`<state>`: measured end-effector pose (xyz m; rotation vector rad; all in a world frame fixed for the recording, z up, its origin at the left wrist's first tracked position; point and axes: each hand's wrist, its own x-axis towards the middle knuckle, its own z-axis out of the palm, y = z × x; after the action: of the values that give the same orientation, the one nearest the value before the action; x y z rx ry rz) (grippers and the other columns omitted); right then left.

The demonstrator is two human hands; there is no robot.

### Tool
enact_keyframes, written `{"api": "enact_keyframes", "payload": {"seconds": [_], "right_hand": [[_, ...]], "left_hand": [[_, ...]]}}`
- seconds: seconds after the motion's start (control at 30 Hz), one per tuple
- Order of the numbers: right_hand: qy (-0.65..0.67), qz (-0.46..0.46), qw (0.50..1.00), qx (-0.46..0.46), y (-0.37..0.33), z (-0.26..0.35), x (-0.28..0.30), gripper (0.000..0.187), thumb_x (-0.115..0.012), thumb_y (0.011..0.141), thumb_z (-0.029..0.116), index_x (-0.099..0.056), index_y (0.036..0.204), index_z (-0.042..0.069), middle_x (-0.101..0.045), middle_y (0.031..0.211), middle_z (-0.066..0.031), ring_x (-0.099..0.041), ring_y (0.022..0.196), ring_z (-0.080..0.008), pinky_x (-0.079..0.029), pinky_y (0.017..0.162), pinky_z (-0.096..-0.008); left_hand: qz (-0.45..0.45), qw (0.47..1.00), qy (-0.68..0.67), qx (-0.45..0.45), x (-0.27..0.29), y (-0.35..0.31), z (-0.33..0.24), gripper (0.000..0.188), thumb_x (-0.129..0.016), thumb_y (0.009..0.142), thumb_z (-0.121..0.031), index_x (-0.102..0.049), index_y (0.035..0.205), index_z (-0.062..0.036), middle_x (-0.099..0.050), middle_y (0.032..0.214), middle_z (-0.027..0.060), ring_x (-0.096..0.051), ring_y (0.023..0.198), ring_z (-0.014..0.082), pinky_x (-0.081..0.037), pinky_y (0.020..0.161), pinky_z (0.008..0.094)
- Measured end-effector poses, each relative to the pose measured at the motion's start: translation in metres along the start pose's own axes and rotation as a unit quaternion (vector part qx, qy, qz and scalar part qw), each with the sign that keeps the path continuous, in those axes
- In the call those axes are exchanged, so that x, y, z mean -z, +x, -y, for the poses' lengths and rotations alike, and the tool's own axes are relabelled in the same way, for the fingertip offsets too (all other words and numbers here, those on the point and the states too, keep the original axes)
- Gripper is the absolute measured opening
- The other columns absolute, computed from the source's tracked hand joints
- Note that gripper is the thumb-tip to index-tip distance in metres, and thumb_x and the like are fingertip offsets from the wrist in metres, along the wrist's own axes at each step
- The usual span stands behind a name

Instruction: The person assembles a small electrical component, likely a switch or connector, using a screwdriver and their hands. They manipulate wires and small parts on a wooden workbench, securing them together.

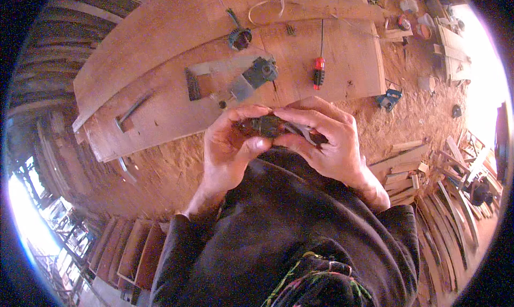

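Observation:
In front of my chest, both hands hold a small dark mechanical part (263, 127), which looks like a piece of a power tool. My left hand (230, 146) grips its left end, thumb below and fingers above. My right hand (326, 138) pinches the other end, where a pale strip or edge shows between the fingers. Much of the part is hidden by the fingers. Just beyond, on the wooden workbench (160, 130), lies a grey metal tool body with a flat plate (254, 76). Farther right is a screwdriver (319, 74) with a red and black handle.
A dark round part with a cord (239, 38) lies at the bench's far side. A hammer-like metal tool (128, 114) rests at left. A blue tool piece (389, 99) sits beyond the right edge, over shavings. Wood offcuts (401, 170) are piled at right, boards (131, 253) lower left.

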<state>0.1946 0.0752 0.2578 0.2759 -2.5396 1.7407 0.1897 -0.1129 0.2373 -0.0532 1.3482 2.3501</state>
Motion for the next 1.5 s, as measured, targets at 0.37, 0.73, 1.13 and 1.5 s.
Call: {"api": "enact_keyframes", "payload": {"seconds": [0.37,0.73,1.13,1.5], "right_hand": [[0.003,0.140,0.988,-0.061,-0.043,-0.009,0.012,0.041,-0.085,0.073,0.024,-0.071,0.107,0.006,-0.071,0.101,-0.0116,-0.071,0.090,-0.0272,-0.057,0.078,-0.0360],[0.012,0.166,0.986,-0.033,-0.042,-0.010,0.012,0.040,-0.086,0.068,0.019,-0.068,0.101,0.004,-0.070,0.099,-0.0139,-0.071,0.091,-0.0292,-0.058,0.077,-0.0381],[0.114,0.211,0.970,0.041,-0.064,-0.021,0.004,0.037,-0.083,0.074,0.021,-0.056,0.093,0.005,-0.068,0.091,-0.0137,-0.070,0.075,-0.0282,-0.055,0.058,-0.0346],[0.124,0.220,0.967,0.041,-0.070,-0.025,0.003,0.034,-0.081,0.075,0.018,-0.054,0.091,0.007,-0.061,0.086,-0.0108,-0.064,0.069,-0.0275,-0.049,0.053,-0.0356]], "left_hand": [[0.093,0.932,0.349,-0.039,0.015,-0.028,-0.004,0.040,-0.084,0.071,-0.005,-0.070,0.108,-0.0030,-0.071,0.108,0.0127,-0.069,0.101,0.0252,-0.056,0.087,0.0341],[0.128,0.897,0.422,-0.035,0.013,-0.031,-0.014,0.036,-0.082,0.072,-0.005,-0.070,0.106,-0.0038,-0.071,0.104,0.0120,-0.070,0.097,0.0262,-0.057,0.082,0.0332],[0.260,0.891,0.372,0.008,0.021,-0.032,-0.018,0.035,-0.083,0.072,-0.012,-0.067,0.102,-0.0055,-0.069,0.103,0.0116,-0.069,0.097,0.0278,-0.057,0.083,0.0355],[0.260,0.907,0.330,0.011,0.023,-0.030,-0.013,0.032,-0.083,0.069,-0.009,-0.066,0.096,-0.0044,-0.069,0.096,0.0107,-0.070,0.093,0.0271,-0.057,0.082,0.0355]]}}
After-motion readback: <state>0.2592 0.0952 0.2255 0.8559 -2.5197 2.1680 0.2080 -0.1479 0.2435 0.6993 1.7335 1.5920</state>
